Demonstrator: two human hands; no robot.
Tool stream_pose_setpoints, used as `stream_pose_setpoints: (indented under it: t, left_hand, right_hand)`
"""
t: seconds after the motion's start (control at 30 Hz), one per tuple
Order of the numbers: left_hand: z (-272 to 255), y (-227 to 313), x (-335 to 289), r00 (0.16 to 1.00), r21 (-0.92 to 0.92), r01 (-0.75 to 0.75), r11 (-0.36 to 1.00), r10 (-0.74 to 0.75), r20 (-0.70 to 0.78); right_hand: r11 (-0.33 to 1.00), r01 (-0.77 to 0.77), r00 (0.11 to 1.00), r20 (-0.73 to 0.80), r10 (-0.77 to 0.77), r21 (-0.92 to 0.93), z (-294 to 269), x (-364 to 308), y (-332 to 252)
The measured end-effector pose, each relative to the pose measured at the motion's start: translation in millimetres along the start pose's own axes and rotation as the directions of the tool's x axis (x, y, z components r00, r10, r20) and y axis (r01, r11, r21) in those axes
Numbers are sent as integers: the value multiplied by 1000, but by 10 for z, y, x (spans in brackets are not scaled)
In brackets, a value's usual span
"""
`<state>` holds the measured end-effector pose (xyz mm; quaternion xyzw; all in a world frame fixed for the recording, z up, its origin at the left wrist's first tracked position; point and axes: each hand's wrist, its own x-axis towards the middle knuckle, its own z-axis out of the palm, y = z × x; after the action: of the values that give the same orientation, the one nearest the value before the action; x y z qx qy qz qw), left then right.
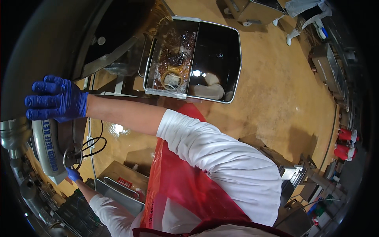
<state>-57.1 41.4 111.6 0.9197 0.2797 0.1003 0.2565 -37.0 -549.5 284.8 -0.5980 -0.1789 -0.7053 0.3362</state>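
Observation:
My right hand (59, 99), in a blue glove, reaches across to the left. Its fingers are stretched out flat against the dark curved side of a large metal kettle (47, 59). Lower down, my gloved left hand (74, 174) is closed on the rim of a metal handwheel (72, 158) beside a grey housing (48, 152) with blue lettering. Brown liquid (162, 19) runs at the kettle's edge into a perforated-looking metal pan (166, 93), where it foams. That pan lies across the left half of a metal tub (239, 59) holding dark liquid and pale lumps.
Grey trays and a brown box (118, 173) stand below the handwheel. A black cable (94, 143) loops near it. At the far right, a person in white boots (293, 36) is by a wheeled metal cart (256, 12). Metal bins (331, 71) and red containers (346, 144) line the right side.

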Motion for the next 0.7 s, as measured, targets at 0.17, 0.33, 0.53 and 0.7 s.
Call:
stream_pose_setpoints:
  t: [0.17,0.33,0.53,0.7]
  left_hand:
    - [-69,-175,150,987,-19,-156,988,155,-51]
    - [17,-10,-71,998,-166,-62,984,62,-9]
    - [-360,-127,195,983,-436,164,885,-183,-1]
    - [-109,155,-165,966,-368,259,893,-243,89]
  right_hand:
    - [999,34,997,-71,-34,5,35,72,23]
    - [999,40,999,13,-40,33,-42,13,42]
    - [998,37,999,-9,-37,53,-4,153,-51]
    - [999,52,999,0,-52,3,-69,65,1]
